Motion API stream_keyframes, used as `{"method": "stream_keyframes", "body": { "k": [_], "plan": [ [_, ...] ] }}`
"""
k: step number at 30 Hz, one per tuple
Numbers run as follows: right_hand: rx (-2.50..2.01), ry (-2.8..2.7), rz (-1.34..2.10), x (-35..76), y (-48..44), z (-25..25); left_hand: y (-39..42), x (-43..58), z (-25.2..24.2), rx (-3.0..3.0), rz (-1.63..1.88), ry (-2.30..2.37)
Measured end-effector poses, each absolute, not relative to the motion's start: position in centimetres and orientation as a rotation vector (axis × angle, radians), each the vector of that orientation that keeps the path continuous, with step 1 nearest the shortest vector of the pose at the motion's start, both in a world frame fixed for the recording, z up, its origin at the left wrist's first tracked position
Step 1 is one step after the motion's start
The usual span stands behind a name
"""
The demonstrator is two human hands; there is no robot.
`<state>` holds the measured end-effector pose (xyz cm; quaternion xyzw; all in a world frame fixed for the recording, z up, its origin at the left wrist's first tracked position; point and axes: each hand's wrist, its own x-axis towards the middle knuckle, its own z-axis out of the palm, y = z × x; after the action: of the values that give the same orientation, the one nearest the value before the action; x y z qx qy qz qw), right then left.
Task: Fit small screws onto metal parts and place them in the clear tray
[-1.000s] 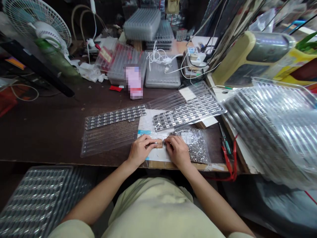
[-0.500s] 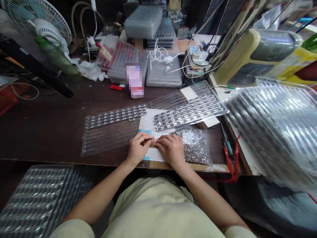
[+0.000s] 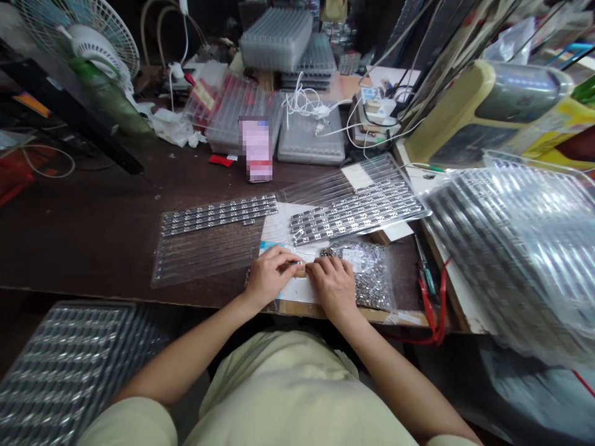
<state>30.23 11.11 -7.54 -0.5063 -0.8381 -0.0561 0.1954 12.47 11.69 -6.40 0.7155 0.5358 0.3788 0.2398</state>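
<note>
A small metal part [image 3: 299, 262] at lower centre, apparently pinched in the left hand [image 3: 273, 274] above a brown block [image 3: 302, 271], could drop if that grip slips, while the right hand [image 3: 331, 286] is narrowed, its contents impossible to tell, beside a bag [image 3: 367, 282] of metal pieces below a partly filled tray [image 3: 312, 191].

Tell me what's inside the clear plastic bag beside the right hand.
The clear plastic bag holds many small, shiny metal pieces. A white rectangular label shows; whether inside or outside, I cannot tell. Whatever the label and the bare right hand cover is hidden.
</note>
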Motion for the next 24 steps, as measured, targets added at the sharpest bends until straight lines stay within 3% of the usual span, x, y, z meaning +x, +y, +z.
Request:
{"method": "stream_keyframes", "body": {
  "k": [24],
  "plan": [
    [-1.268, -2.003, 0.217, 31.0, 11.5, -8.2, 11.7, 13.7, -7.2, 2.026, 0.980, 1.394]
  ]
}}
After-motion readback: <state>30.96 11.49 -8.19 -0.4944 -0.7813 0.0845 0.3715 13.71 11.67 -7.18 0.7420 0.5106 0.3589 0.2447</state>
